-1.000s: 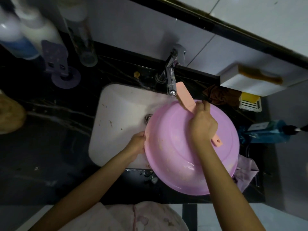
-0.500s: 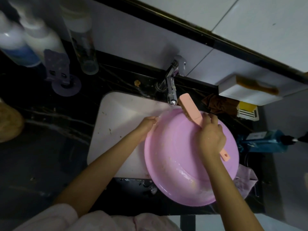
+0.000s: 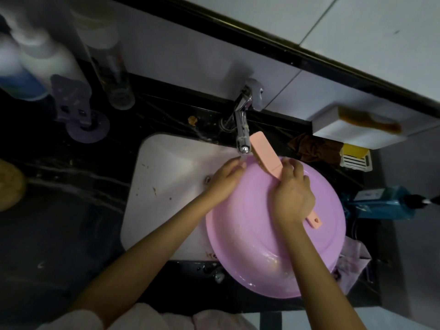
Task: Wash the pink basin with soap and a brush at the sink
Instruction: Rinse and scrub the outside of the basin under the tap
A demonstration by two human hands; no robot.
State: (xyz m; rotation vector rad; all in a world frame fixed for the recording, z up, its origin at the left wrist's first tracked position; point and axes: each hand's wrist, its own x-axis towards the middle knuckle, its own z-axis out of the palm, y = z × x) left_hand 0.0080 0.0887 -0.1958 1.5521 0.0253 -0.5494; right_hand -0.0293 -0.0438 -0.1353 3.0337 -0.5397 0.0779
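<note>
The pink basin (image 3: pixel 250 234) lies tilted over the right half of the white sink (image 3: pixel 164 182), its soapy inside facing up. My left hand (image 3: pixel 226 179) grips the basin's upper left rim, just below the tap's spout. My right hand (image 3: pixel 292 194) holds the handle of a pink brush (image 3: pixel 264 156). The brush head points up and left at the basin's top rim, right beside the chrome tap (image 3: pixel 242 125). The handle's end sticks out below my right hand.
Several bottles (image 3: pixel 47 65) and a purple holder (image 3: pixel 78 115) stand on the dark counter at the far left. A white shelf (image 3: pixel 352 132), a yellow soap in a dish (image 3: pixel 354 156), a brown cloth (image 3: pixel 312 148) and a blue bottle (image 3: pixel 385 203) crowd the right side.
My left hand has slid up along the basin's left rim to the top, near the tap. The right hand with the brush has shifted a little toward the upper rim.
</note>
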